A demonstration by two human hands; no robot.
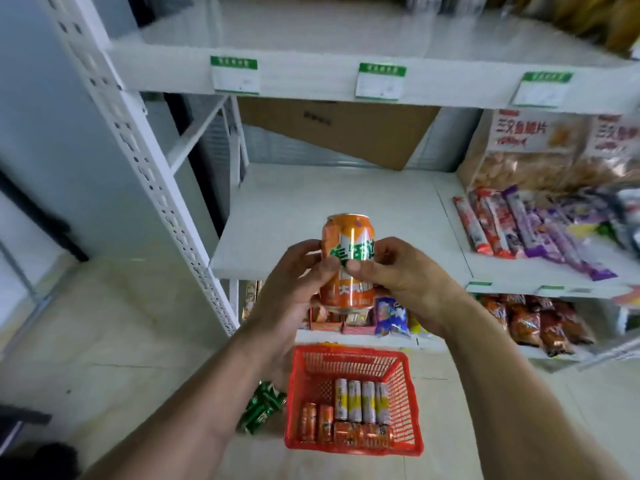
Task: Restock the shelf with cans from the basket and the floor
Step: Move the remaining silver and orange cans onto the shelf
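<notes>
- Barely begun, by the look of it: shelf (277, 216) bare over its left part, no cans on it; snack packs (540, 226) fill its right end.
- Basket (412, 410) on the floor, holding orange and silver cans; green cans (261, 407) on the floor at its left edge.
- Orange can (348, 258) upright, held in the air at the shelf's front edge.
- Left hand (294, 285) and right hand (405, 275) both clamped on it, thumbs meeting across the label, forearms reaching forward.
</notes>
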